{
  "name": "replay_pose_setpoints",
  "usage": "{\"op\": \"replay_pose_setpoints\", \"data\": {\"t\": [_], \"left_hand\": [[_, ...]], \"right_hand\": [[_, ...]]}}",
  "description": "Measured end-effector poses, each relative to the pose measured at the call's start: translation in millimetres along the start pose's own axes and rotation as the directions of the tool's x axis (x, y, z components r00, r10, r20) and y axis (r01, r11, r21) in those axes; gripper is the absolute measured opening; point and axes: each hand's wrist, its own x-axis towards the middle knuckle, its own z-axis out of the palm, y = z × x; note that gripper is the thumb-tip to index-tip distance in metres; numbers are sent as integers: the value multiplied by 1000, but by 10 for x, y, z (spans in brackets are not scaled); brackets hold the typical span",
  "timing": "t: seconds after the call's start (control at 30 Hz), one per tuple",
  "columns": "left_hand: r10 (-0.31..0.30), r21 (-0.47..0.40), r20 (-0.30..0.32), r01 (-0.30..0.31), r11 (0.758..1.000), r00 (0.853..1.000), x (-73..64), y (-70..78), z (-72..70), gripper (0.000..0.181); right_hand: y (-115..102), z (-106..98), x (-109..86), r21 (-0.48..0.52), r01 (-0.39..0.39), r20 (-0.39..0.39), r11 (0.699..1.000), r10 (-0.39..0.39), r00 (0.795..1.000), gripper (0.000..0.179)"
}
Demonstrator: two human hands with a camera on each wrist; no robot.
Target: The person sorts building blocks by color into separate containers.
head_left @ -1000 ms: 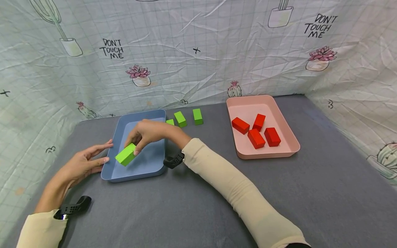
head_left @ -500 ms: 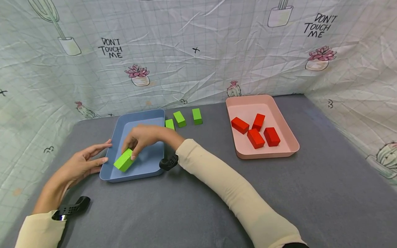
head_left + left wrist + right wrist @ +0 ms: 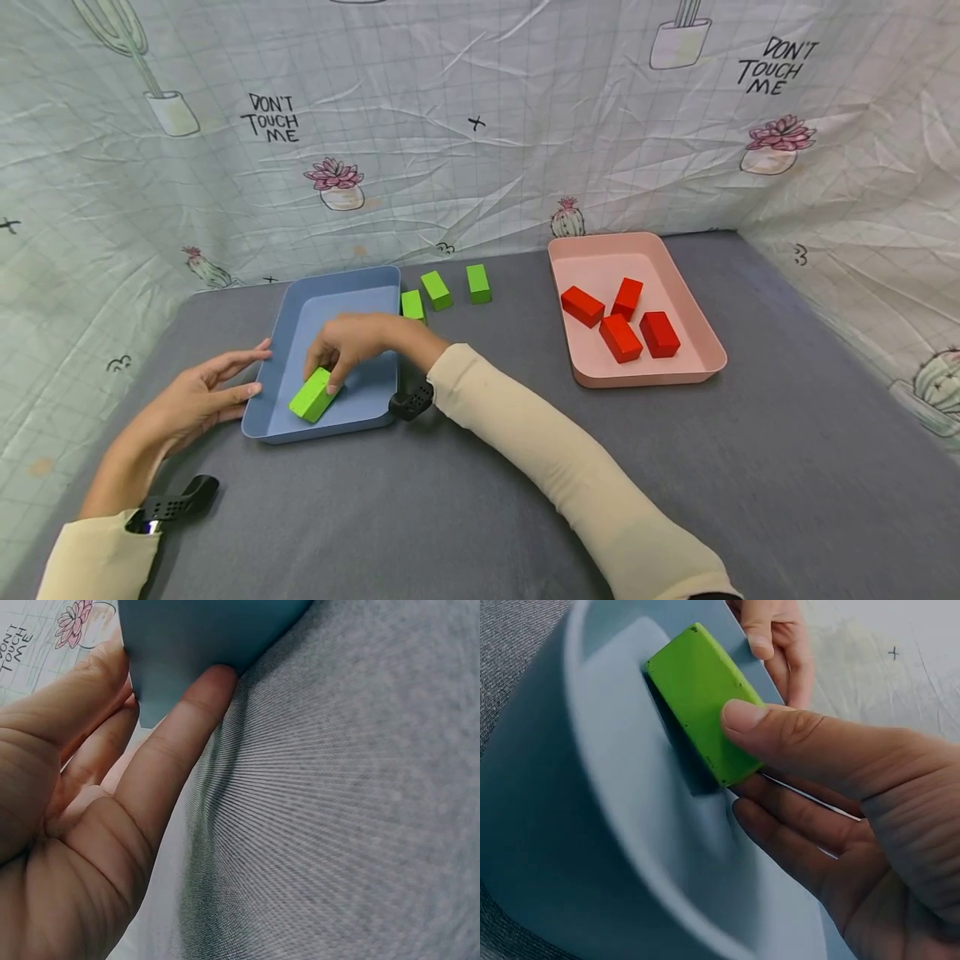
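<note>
My right hand [image 3: 352,342] pinches a green block [image 3: 312,395] between thumb and fingers, low inside the blue tray [image 3: 300,304]. In the right wrist view the thumb lies on the green block's [image 3: 697,705] broad face, with a dark shadow beside it on the tray floor. At the tray's left side is my left hand [image 3: 195,400], its fingers extended and the fingertips against the outer wall. The left wrist view shows these fingers touching the tray wall [image 3: 187,652] close to the cloth.
Several green blocks [image 3: 437,290] lie on the grey cloth [image 3: 480,475] just right of the blue tray. Farther right, a pink tray [image 3: 637,380] holds several red blocks [image 3: 620,337]. A printed white sheet [image 3: 450,150] hangs behind and along both sides.
My right hand has lowered the green block deeper into the blue tray, toward its near side. The left hand stays at the tray's left wall.
</note>
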Motion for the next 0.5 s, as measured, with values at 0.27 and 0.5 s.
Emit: {"op": "replay_pose_setpoints", "data": {"t": [0.27, 0.5], "left_hand": [[8, 17, 34, -9, 1000, 999, -18, 21, -17, 51], [-10, 32, 46, 8, 999, 999, -42, 35, -10, 51]], "right_hand": [[-13, 3, -54, 65, 33, 43, 997, -35, 998, 47], [11, -30, -259, 57, 65, -30, 996, -64, 998, 43]]}}
